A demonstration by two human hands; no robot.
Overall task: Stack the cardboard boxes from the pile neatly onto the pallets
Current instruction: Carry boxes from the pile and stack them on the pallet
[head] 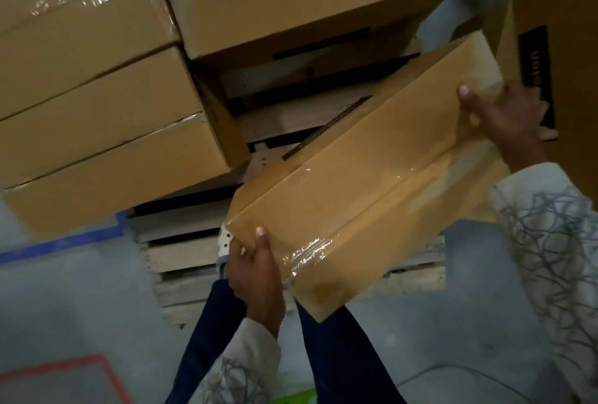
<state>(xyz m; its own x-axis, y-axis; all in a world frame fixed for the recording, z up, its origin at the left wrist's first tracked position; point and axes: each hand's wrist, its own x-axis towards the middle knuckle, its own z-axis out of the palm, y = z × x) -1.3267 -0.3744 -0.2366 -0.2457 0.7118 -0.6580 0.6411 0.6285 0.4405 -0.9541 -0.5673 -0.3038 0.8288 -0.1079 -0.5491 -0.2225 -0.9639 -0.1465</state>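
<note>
Holding one long cardboard box (365, 177) between my two hands, I have it tilted above the wooden pallet (181, 251), its far end toward one o'clock and its near corner toward six. My left hand (255, 274) grips the near corner at about seven o'clock from the box's middle, thumb pressed flat on the taped top, the other fingers curled underneath where I cannot see them. My right hand (504, 112) clamps the far end at two o'clock, thumb on top, fingers wrapped down the end face. On the pallet I count three stacked boxes (97, 118) at ten o'clock, one above another, and a fourth box (307, 2) at twelve o'clock beside them, with bare slats showing between that group and the box I carry. A further tall carton (556, 15) with a dark label stands at two o'clock, just behind my right hand. Two patterned sleeves (550, 241) show, one on each arm, and my dark trousers (339, 355) at six o'clock. On the grey floor (81, 306) lie one blue tape line (58, 243) at nine o'clock and one red-edged marking (106, 374) at seven
</note>
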